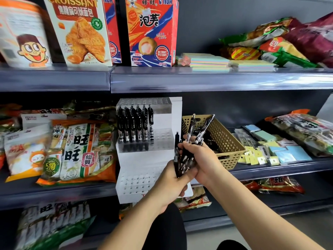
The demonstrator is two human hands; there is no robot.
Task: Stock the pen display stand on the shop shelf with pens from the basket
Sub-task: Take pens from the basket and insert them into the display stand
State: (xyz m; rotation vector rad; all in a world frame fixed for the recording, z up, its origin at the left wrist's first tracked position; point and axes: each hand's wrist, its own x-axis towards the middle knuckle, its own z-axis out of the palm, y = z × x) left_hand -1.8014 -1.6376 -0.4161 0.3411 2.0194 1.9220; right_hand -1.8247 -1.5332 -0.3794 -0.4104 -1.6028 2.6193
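Observation:
A white tiered pen display stand [158, 159] stands on the middle shelf. Several black pens [134, 123] fill the left holes of its upper tier; the lower tiers show bare holes. To its right sits a tan perforated basket [226, 141] with dark pens inside. In front of the stand and basket, my right hand [200, 157] grips a bundle of black pens [196, 130], tips fanning up and right. My left hand [169, 183] holds the lower ends of the same bundle, with one pen [176, 141] standing upright by its fingers.
Snack bags [75, 150] crowd the shelf left of the stand. Sticky notes and small stationery packs [270, 150] lie right of the basket. The upper shelf edge [180, 82] overhangs the stand, carrying snack boxes [151, 31] and coloured paper pads.

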